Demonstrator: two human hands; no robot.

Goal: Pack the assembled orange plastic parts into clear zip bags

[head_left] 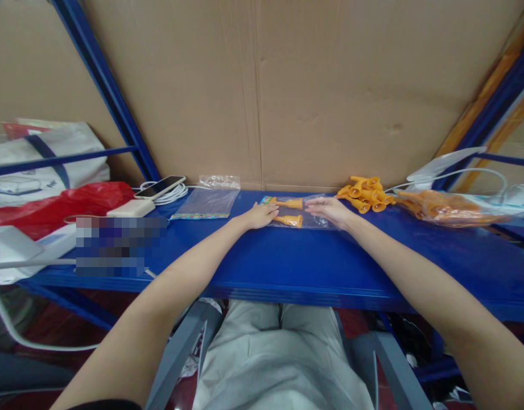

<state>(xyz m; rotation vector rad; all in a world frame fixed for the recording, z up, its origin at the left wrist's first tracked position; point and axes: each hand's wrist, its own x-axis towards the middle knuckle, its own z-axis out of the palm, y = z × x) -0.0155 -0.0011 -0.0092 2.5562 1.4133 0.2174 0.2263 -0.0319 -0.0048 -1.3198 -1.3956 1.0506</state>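
Observation:
Two orange horn-shaped pieces (291,220) lie in a clear plastic bag (310,221) on the blue table (262,256). My left hand (262,216) rests on the bag's left end with its fingers spread, touching the narrow ends of the pieces. At the bag's right end is my right hand (330,210), its fingers stretched out over the plastic. A pile of loose orange pieces (364,193) sits to the right of my right hand. Left of my left hand lies a stack of flat clear bags (207,202) with a colourful edge.
At the far right is a clear bag full of orange pieces (447,209). On the left are a phone (161,187), a coiled white cable (172,195), a white block (131,208), a red plastic bag (74,205) and a white tote bag (82,154). A cardboard wall (262,91) stands behind.

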